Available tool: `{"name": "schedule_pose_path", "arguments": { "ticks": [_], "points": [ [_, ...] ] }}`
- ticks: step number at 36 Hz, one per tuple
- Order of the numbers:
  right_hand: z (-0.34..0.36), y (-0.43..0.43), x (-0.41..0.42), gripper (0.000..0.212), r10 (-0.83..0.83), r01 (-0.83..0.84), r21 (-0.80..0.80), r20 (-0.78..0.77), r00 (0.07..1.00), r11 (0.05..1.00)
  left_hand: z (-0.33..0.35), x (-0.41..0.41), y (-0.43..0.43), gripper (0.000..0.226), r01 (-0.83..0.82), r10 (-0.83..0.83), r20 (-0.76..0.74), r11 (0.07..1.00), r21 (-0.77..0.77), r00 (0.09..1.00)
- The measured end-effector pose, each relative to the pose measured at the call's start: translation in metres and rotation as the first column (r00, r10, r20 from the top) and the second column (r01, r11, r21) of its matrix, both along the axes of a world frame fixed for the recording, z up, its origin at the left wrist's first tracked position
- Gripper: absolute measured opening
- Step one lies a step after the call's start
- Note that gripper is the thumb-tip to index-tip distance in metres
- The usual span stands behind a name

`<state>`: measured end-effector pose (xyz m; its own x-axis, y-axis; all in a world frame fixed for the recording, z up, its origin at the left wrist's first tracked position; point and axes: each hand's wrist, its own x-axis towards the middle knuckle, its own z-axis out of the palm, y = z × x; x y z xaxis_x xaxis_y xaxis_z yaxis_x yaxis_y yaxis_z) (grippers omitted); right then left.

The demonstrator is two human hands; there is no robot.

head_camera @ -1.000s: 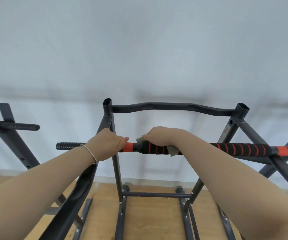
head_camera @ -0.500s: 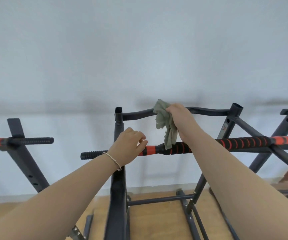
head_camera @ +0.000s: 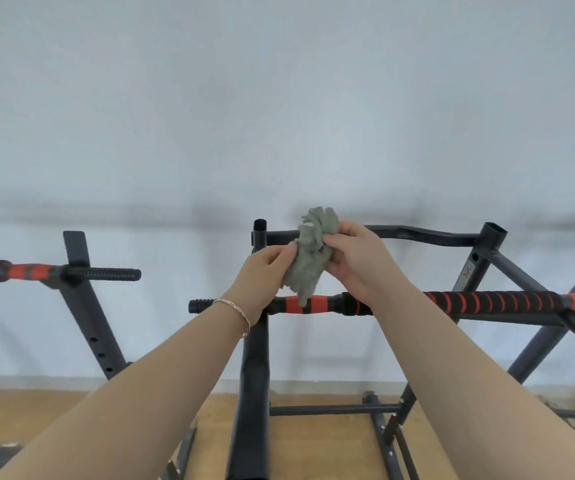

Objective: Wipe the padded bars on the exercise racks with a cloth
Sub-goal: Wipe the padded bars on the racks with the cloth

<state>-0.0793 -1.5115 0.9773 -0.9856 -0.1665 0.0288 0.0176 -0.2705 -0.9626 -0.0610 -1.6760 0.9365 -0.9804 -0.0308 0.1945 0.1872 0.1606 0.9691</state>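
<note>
Head view. The cloth (head_camera: 308, 263) was off the padded bar (head_camera: 493, 301) and held up just above it between both hands. The R hand (head_camera: 355, 261) pinched the bunched upper part w/ thumb and fingers curled on it; the L hand (head_camera: 263, 271) pinched the cloth's near edge. Approx. a sec. earlier the R hand had pressed the cloth onto the bar's black-and-orange grip while the L hand gripped the bar beside the upright (head_camera: 254, 375). Half a sec. earlier the R hand had raised the cloth alone, w/ the L hand free. Wiping contact was thus broken. This was judged a re-bunching to present a fresh face, not the end of the job, since the striped length to the R prob. remained to be wiped. The cloth's lower tail hung in front of the bar's orange section; whether it touched could not be told. The upright crossed in front of the bar nr its L end, and diagonal braces met it at far R, so strokes there would need working round. A curved top bar (head_camera: 428, 233) ran behind the hands. A neighbouring rack (head_camera: 88, 306) w/ its own padded bar (head_camera: 26, 271) stood well apart to the L, untouched. A bracelet (head_camera: 235, 311) sat on the L wrist; wood floor (head_camera: 324, 441) below, pale wall (head_camera: 279, 98) behind.
</note>
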Motion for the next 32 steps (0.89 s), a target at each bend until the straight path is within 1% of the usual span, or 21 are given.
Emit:
{"name": "schedule_pose_path", "arguments": {
  "ticks": [2,4,6,10,13,16,19,22,25,27,29,30,32],
  "points": [
    [-0.003,-0.001,-0.001,0.020,0.014,-0.014,0.013,0.006,1.000,1.000,0.005,0.006,-0.002,0.032,-0.040,0.039,0.017,0.997,0.061,0.999],
    [-0.006,-0.004,-0.001,0.021,0.026,-0.026,0.015,0.005,1.000,1.000,0.008,0.009,-0.004,0.027,-0.036,0.030,0.055,0.994,0.100,0.998],
    [-0.010,-0.006,-0.001,0.022,0.037,-0.037,0.006,0.001,0.999,0.999,0.007,0.011,-0.007,0.022,-0.010,0.001,0.081,0.995,0.100,0.997],
    [-0.016,-0.013,-0.002,0.021,0.087,-0.087,-0.012,0.008,0.996,0.996,0.004,0.020,-0.013,0.026,-0.025,0.019,0.110,0.998,0.056,0.994],
    [-0.017,-0.021,-0.002,0.019,0.146,-0.146,-0.006,0.006,0.989,0.989,0.002,0.028,-0.017,0.020,-0.058,0.040,0.131,0.990,0.132,0.991],
    [-0.020,-0.030,-0.001,0.017,0.155,-0.154,0.037,-0.006,0.988,0.987,0.000,0.034,-0.027,0.014,-0.149,0.134,0.147,0.984,0.101,0.980],
    [-0.023,-0.041,0.000,0.013,0.146,-0.143,0.097,-0.016,0.989,0.985,-0.002,0.038,-0.040,0.013,-0.215,0.204,0.143,0.974,0.065,0.968],
    [-0.026,-0.053,-0.001,0.011,0.131,-0.128,0.170,-0.004,0.991,0.977,-0.004,0.045,-0.053,0.015,-0.249,0.234,0.147,0.964,0.094,0.961],
    [-0.028,-0.066,-0.005,0.010,0.102,-0.081,0.285,-0.058,0.993,0.955,-0.006,0.048,-0.063,0.025,-0.242,0.207,0.195,0.954,0.179,0.959],
    [-0.027,-0.075,-0.006,0.008,0.077,-0.050,0.316,-0.073,0.994,0.948,-0.006,0.048,-0.068,0.036,-0.184,0.132,0.226,0.956,0.229,0.965],
    [-0.026,-0.082,-0.008,0.009,0.051,-0.013,0.350,-0.101,0.994,0.937,-0.007,0.046,-0.072,0.041,-0.104,0.053,0.226,0.970,0.221,0.973],
    [-0.025,-0.086,-0.009,0.010,0.046,-0.004,0.355,-0.110,0.993,0.935,-0.008,0.045,-0.075,0.038,-0.083,0.036,0.220,0.974,0.210,0.975],
    [-0.025,-0.094,-0.013,0.013,0.048,-0.015,0.334,-0.090,0.995,0.942,-0.009,0.040,-0.084,0.023,-0.095,0.049,0.216,0.974,0.204,0.975]
  ]
}}
